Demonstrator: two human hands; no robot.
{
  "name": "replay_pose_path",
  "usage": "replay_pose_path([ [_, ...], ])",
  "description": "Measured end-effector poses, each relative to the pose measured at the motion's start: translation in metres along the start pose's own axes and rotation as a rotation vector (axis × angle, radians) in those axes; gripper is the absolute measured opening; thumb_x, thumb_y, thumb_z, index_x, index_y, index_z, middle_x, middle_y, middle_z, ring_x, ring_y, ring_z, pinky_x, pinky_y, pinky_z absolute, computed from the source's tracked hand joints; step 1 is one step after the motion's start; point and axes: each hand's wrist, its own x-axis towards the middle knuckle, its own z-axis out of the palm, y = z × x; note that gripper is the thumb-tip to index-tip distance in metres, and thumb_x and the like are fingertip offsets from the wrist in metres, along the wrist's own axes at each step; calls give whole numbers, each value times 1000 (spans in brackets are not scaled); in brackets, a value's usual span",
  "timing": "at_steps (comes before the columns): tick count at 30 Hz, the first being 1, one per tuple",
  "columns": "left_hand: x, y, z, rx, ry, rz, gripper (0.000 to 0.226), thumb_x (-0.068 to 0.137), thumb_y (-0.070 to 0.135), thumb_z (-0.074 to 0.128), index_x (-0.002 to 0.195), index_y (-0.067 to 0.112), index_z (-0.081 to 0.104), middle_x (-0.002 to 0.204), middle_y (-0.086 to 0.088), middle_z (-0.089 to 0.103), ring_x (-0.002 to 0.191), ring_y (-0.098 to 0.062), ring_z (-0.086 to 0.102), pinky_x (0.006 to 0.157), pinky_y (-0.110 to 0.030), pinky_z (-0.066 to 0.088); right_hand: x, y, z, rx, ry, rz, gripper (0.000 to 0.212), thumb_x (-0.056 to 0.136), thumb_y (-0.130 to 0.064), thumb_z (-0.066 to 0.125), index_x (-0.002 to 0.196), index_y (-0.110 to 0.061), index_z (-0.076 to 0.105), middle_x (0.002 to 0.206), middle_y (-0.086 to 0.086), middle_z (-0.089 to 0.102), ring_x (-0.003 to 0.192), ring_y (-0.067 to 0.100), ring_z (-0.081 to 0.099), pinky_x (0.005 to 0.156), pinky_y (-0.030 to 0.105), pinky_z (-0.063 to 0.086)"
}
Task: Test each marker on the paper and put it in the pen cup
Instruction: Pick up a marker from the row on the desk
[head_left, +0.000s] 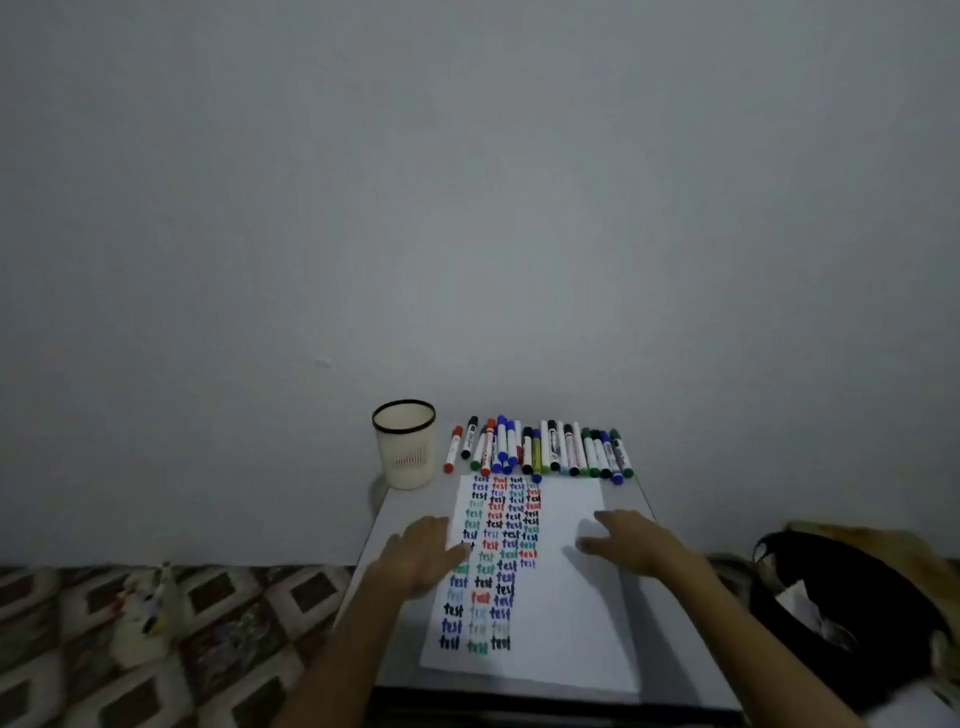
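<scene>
both empty, fingers (608, 517) straight: left hand (415, 558), right hand (631, 545); markers (551, 451) beside pen cup (408, 465)

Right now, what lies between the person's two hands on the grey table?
Head view: only the white paper sheet, with its columns of coloured "test" words, lies between the left hand and the right hand; nothing else sits there.

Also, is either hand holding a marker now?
No, the left hand and right hand are open over the paper, holding nothing.

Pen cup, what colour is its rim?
Black, around a cream pen cup; the head view shows it.
</scene>
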Motion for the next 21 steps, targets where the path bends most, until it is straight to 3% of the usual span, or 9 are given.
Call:
replay_pose_path([
  [2, -5, -5, 19, -4, 42, -33, 76, 90, 66, 22, 147, 16, 15, 155, -10, 17, 141, -27, 17, 114, -52, 11, -4, 6, 20, -38, 50, 44, 58, 96, -53, 42, 138, -13, 40, 142, 9, 46, 126, 23, 47, 109, 42, 34],
  [4, -19, -4, 37, 2, 113, -48, 92, 80, 77, 2, 150, 18, 1, 158, -8, -3, 144, -23, -4, 113, -48, -7, -5, 11, 43, -54, 157, 47, 51, 96, -50, 39, 132, -14, 43, 136, 6, 48, 123, 22, 47, 110, 48, 30],
  [6, -28, 1, 46, -49, 220, 7, 112, 62, 87, -13, 150, 19, 2, 158, -3, -1, 144, -20, -5, 112, -45, -11, -5, 9, 57, -30, 222, 35, 55, 95, -51, 36, 135, -14, 39, 141, 6, 45, 129, 22, 42, 111, 51, 28],
  [8, -31, 2, 49, -123, 319, 58, 99, 72, 81, 0, 150, 20, 10, 157, 1, 12, 144, -15, 3, 114, -41, -7, -5, 8, 63, 0, 261, 17, 60, 96, -52, 32, 143, -14, 32, 151, 9, 35, 139, 24, 31, 116, 54, 19],
  [11, -35, 4, 52, -220, 369, 98, 75, 86, 63, 22, 148, 21, 19, 152, 1, 28, 142, -14, 17, 116, -39, 0, -6, 16, 73, 28, 284, -1, 67, 99, -54, 28, 153, -15, 17, 161, 7, 15, 149, 21, 10, 119, 48, 2],
  [16, -42, 7, 49, -260, 442, 105, 56, 94, 47, 41, 142, 21, 33, 136, 2, 49, 122, -14, 41, 108, -48, 31, -9, 23, 77, 4, 291, -23, 69, 100, -55, 24, 154, -14, 13, 162, 5, 10, 150, 18, 5, 119, 42, -3],
  [18, -41, 5, 51, -241, 454, 125, 53, 93, 45, 42, 140, 20, 36, 135, 1, 50, 122, -15, 42, 106, -48, 33, -9, 22, 77, 4, 298, -27, 68, 100, -53, 24, 154, -13, 12, 162, 6, 8, 150, 18, 3, 120, 41, -3],
  [21, -39, 0, 53, -211, 443, 160, 56, 88, 46, 37, 138, 20, 39, 140, 2, 46, 129, -13, 38, 112, -46, 24, -11, 21, 77, -8, 292, -27, 68, 101, -52, 23, 155, -12, 10, 163, 6, 6, 150, 17, 1, 120, 41, -4],
])
